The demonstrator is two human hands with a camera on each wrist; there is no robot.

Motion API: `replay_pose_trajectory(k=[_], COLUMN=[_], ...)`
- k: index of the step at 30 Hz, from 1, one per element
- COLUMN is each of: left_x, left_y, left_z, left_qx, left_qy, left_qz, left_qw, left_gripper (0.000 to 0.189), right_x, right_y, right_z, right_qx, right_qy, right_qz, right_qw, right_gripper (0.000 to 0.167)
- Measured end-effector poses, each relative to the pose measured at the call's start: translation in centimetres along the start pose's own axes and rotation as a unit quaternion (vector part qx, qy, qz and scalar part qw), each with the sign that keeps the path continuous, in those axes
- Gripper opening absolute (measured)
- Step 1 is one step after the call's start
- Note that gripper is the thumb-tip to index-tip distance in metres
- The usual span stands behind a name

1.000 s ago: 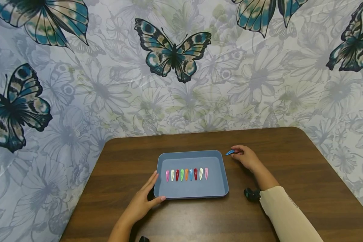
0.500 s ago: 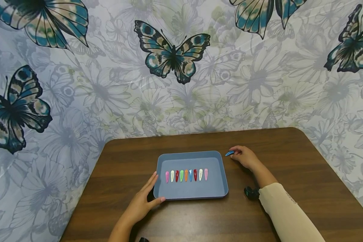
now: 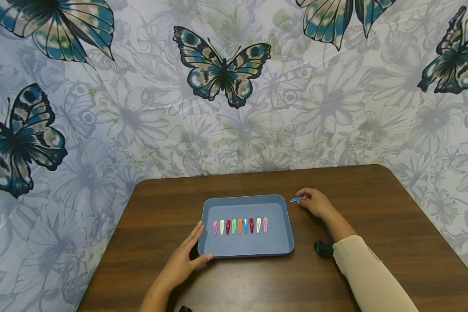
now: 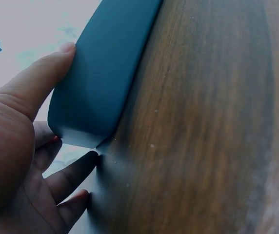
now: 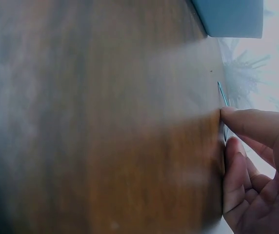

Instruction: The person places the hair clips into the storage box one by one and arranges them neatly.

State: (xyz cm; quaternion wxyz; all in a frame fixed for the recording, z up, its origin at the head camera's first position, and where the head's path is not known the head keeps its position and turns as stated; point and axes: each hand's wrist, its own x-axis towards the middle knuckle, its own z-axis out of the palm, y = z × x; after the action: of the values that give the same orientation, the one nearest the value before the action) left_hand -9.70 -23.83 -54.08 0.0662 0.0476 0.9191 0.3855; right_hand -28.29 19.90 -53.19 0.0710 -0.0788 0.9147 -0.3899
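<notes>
A blue-grey tray [image 3: 253, 249] lies on the wooden table. Across its middle runs a row of several snap hair clips [image 3: 240, 226] in pink, white, red, green, orange and blue, all pointing lengthwise away from me. My left hand [image 3: 182, 262] rests against the tray's near left corner, its straight fingers along the left side and the thumb on the near wall; the left wrist view shows the thumb [image 4: 64, 61] on that wall. Right of the tray's far right corner, my right hand [image 3: 316, 203] pinches a blue snap hair clip [image 3: 295, 199] by one end, low over the tabletop.
The brown table [image 3: 343, 182] has rounded far corners. Behind it hangs a wall cloth [image 3: 234, 134] printed with flowers and butterflies. A small black device [image 3: 324, 250] is at my right wrist, and part of another shows at the bottom edge.
My right hand has shifted very slightly left, and the blue hair clip in its fingers has turned a little flatter. The left hand and the tray stay in place.
</notes>
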Motion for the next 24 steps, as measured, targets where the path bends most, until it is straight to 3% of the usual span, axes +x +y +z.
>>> replay_pose_trajectory(k=[24], left_x=[0.02], left_y=[0.06], left_z=[-0.11], left_qx=[-0.002], left_qy=[-0.003], left_qz=[0.001], left_qw=[1.0], left_gripper=[0.094], right_x=[-0.48], right_y=[-0.05], right_z=[0.1], right_qx=[0.014], right_qy=[-0.004], right_qz=[0.022], right_qw=[0.9997], right_gripper=[0.018])
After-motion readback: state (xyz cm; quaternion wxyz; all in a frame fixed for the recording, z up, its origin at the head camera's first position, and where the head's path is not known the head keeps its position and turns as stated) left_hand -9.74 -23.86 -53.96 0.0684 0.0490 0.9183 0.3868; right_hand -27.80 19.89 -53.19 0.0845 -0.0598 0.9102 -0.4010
